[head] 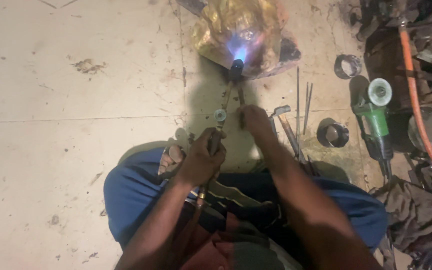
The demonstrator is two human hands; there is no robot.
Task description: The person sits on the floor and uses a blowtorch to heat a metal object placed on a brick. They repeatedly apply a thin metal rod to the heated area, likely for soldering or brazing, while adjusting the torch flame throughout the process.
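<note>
My left hand (202,160) grips the handle of a gas torch (224,105) whose black tip points away from me. A blue flame (238,49) plays on a crumpled brass-coloured metal piece (236,30) lying on the floor ahead. My right hand (256,122) pinches a thin rod (240,97) that reaches toward the torch tip and the flame. Both hands are held out over my knees in blue trousers, with my bare foot (172,159) under the left hand.
Several thin metal rods (303,100) lie to the right of my right hand. Further right are a metal ring (348,66), a round dark cup (334,134), a green angle grinder (376,117), an orange hose (418,105) and piled scrap and rags (416,215).
</note>
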